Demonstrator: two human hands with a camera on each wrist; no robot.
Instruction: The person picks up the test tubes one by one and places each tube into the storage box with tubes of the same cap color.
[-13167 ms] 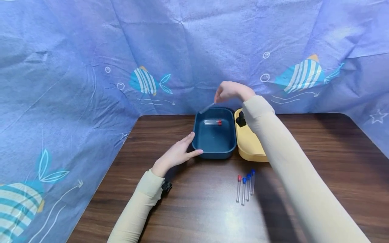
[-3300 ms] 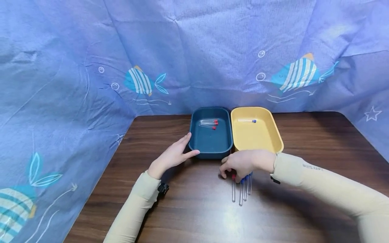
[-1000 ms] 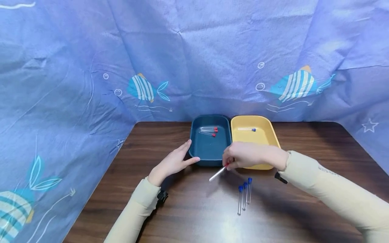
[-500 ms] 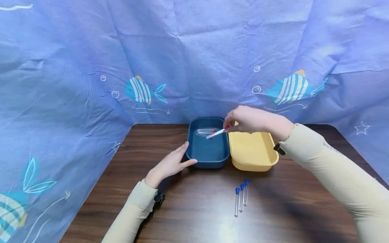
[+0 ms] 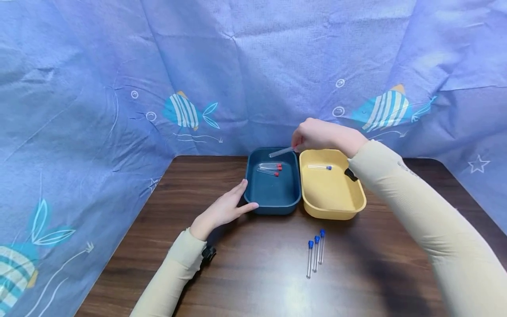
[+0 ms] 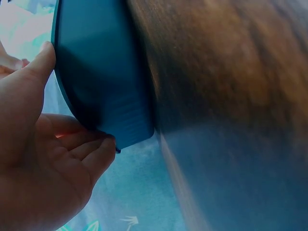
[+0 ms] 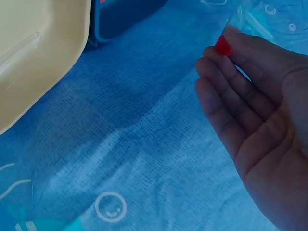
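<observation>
Head view — red-capped tube (image 5: pixel 280 152) in right hand (image 5: pixel 318 134)

In the head view, the right grip (image 5: pixel 318 134) mostly hides the red cap (image 7: pixel 223 46) of the held tube (image 5: pixel 281 152).

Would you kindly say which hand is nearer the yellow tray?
Right: the right hand is raised by the far edge of the yellow tray; the left hand, farther left, touches the blue tray.
</observation>
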